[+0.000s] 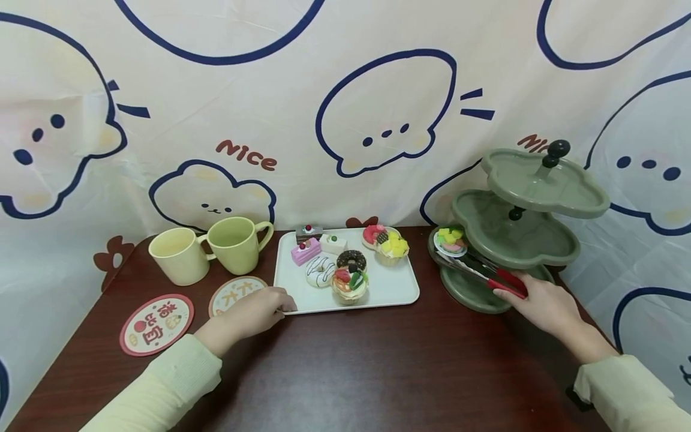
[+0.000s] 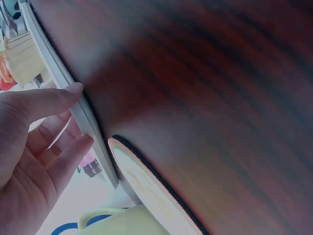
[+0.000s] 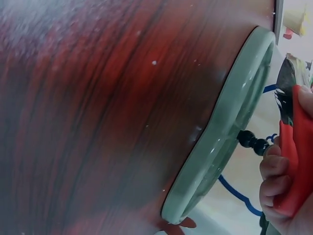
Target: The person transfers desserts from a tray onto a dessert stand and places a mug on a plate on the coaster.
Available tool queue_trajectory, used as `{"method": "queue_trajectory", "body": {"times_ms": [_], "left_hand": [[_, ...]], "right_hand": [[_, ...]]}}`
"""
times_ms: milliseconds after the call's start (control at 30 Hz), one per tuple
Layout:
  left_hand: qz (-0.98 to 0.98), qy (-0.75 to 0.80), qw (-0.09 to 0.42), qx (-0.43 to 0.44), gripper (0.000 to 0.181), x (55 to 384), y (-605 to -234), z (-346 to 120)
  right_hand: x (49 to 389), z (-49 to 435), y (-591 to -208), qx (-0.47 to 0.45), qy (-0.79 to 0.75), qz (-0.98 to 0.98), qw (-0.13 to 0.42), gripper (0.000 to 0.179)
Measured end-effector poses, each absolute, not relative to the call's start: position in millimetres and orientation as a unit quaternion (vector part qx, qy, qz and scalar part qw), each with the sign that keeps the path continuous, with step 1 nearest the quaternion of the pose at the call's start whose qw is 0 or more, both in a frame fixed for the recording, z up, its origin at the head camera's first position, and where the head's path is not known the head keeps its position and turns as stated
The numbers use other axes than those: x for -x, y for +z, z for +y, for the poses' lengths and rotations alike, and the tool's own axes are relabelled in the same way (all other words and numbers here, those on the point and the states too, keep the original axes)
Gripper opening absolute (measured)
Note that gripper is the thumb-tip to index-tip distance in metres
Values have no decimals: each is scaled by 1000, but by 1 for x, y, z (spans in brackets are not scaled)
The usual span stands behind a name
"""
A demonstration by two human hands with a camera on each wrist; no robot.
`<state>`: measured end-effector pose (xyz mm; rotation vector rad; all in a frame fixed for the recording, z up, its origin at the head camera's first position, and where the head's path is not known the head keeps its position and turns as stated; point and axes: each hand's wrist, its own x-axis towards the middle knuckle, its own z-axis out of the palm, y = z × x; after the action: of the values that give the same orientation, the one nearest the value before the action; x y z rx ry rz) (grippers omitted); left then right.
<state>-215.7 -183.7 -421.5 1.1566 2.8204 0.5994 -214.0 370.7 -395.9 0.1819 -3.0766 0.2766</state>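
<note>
My left hand (image 1: 263,312) is at the front left corner of a white tray (image 1: 396,288), its thumb and fingertips on the rim (image 2: 61,73). Cakes, doughnuts and cupcakes sit on that tray, among them a fruit-topped cupcake (image 1: 349,285). With my right hand (image 1: 550,305) I grip red-handled tongs (image 1: 507,286). Their tips are at a cupcake with a colourful top (image 1: 450,242), over the left lobe of the bottom tier (image 1: 475,297) of a green three-tier stand (image 1: 545,180). Whether this cupcake rests on the tier cannot be told.
A pale yellow mug (image 1: 178,258) and a green mug (image 1: 232,246) stand at the back left. Two round coasters lie before them, one red-rimmed (image 1: 156,324), the other (image 1: 234,292) partly behind my left hand. The stand's upper tiers overhang the bottom one. A patterned cloth hangs behind.
</note>
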Motion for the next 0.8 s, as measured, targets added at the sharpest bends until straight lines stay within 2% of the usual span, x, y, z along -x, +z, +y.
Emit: {"method": "queue_trajectory", "body": {"times_ms": [467, 633, 800], "left_hand": [[913, 191, 30, -361, 28, 216, -420, -184], [912, 191, 27, -362, 28, 216, -419, -183], [913, 191, 26, -360, 27, 216, -420, -184]], "right_hand": [[226, 377, -406, -31, 106, -994, -11, 80], [231, 374, -409, -29, 104, -994, -7, 74], [235, 372, -411, -31, 100, -995, -2, 79]]}}
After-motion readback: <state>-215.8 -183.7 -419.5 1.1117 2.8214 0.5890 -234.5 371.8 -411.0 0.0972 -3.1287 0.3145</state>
